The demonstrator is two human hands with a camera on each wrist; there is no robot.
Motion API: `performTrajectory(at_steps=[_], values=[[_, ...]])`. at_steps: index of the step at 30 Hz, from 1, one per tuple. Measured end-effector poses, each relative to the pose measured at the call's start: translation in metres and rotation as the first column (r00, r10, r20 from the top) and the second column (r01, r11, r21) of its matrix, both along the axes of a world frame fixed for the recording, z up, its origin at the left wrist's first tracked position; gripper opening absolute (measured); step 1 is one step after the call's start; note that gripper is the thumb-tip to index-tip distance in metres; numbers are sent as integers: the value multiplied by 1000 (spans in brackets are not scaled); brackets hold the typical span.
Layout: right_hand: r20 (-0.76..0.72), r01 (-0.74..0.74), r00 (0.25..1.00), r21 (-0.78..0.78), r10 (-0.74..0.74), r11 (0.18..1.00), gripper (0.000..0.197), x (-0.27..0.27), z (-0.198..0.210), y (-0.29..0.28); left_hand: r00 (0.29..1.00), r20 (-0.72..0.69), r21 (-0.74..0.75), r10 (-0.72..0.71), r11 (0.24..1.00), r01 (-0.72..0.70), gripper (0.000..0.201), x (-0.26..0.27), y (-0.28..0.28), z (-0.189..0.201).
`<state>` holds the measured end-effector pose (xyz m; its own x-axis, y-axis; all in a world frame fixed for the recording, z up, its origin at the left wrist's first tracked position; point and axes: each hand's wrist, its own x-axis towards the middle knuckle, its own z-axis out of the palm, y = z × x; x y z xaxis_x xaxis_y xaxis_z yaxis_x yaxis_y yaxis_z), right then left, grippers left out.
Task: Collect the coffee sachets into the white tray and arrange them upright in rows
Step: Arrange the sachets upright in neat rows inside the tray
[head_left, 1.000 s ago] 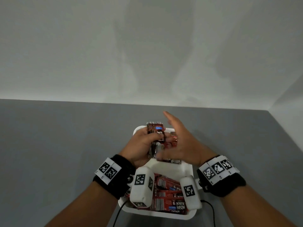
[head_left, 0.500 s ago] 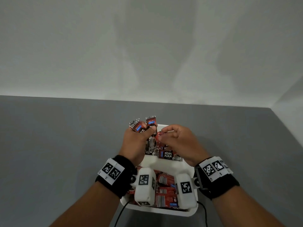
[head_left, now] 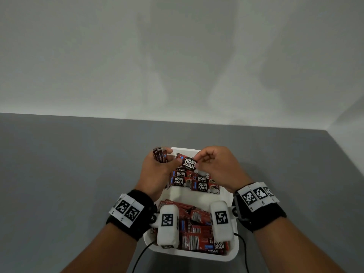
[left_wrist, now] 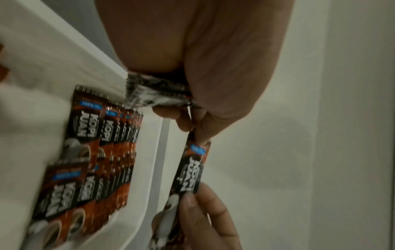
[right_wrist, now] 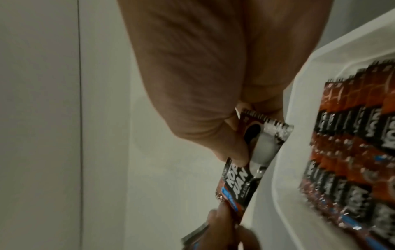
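The white tray [head_left: 235,251] sits on the grey table under both hands. In its far part, red-and-black coffee sachets stand in upright rows [head_left: 197,184], seen also as rows [left_wrist: 102,152] and rows [right_wrist: 352,152]. A loose pile of sachets [head_left: 199,227] lies in the near part. My left hand [head_left: 167,160] grips a small bunch of sachets [head_left: 160,155] above the tray's far left corner. My right hand [head_left: 199,160] pinches a single sachet [head_left: 189,164] by one end, and a left fingertip holds its other end. That single sachet [left_wrist: 190,170] hangs above the tray rim.
The grey table [head_left: 69,164] reaches left and right of the tray. A white wall [head_left: 177,66] stands close behind, and a side wall [head_left: 350,138] closes the right. Black cables [head_left: 139,257] trail from the wrist cameras over the tray's near edge.
My right hand, open over the tray a second ago, closed in on the left hand's bunch and now holds one sachet drawn out to the right. The left hand kept its bunch.
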<state>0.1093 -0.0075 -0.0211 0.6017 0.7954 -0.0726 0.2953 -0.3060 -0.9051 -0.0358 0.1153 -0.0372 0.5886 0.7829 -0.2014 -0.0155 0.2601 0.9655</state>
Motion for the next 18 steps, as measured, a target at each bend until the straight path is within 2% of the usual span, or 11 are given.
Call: performTrajectory(at_steps=[3, 5, 8, 13, 18], values=[[110, -19, 993, -142, 35, 990, 22, 6, -17, 5, 991, -105, 21, 86, 996, -85, 22, -10, 9, -8], [173, -51, 980, -262, 99, 964, 28, 4, -31, 11, 983, -161, -24, 92, 995, -97, 23, -14, 15, -13], [181, -117, 964, -368, 194, 922, 32, -2, -51, 23, 976, -210, -93, 63, 992, -84, 19, -17, 19, -17], [210, -147, 943, -429, 257, 891, 16, -14, -71, 40, 975, -214, -118, 52, 990, -79, 22, -17, 17, -23], [339, -132, 892, -438, 300, 889, 17, -18, -83, 45, 964, -267, -103, -10, 995, -18, 23, -21, 17, -27]])
